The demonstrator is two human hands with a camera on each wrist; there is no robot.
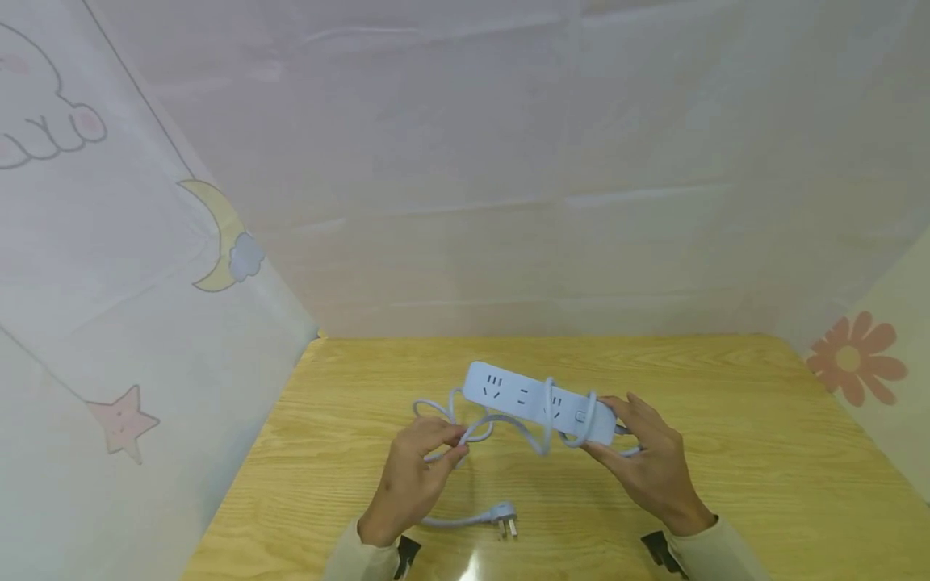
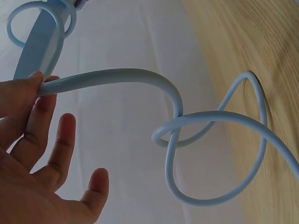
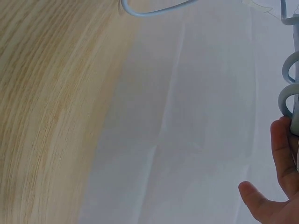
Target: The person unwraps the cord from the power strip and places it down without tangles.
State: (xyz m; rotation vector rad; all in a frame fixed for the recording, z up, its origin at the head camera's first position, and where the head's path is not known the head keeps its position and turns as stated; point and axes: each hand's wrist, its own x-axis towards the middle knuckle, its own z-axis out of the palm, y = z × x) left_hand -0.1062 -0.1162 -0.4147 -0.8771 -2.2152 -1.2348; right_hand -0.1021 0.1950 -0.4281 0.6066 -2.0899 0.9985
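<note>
A white power strip [image 1: 526, 397] is held tilted above the table, its left end higher in the head view. My right hand [image 1: 650, 460] grips its right end between thumb and fingers. The strip's pale cord [image 2: 126, 76] winds loosely around its right half. My left hand [image 1: 416, 472] pinches the cord between thumb and index finger, left of the strip; its other fingers stand apart in the left wrist view. Beyond that pinch the cord hangs in loose loops. The three-pin plug [image 1: 503, 513] lies near the table's front. In the right wrist view my right hand [image 3: 285, 186] shows only partly.
A wood-grain table [image 1: 349, 379] lies under both hands. Pale printed sheeting [image 1: 508, 202] rises behind it and along both sides, with a moon [image 1: 218, 234], a star [image 1: 125, 421] and a flower [image 1: 856, 359] drawn on it.
</note>
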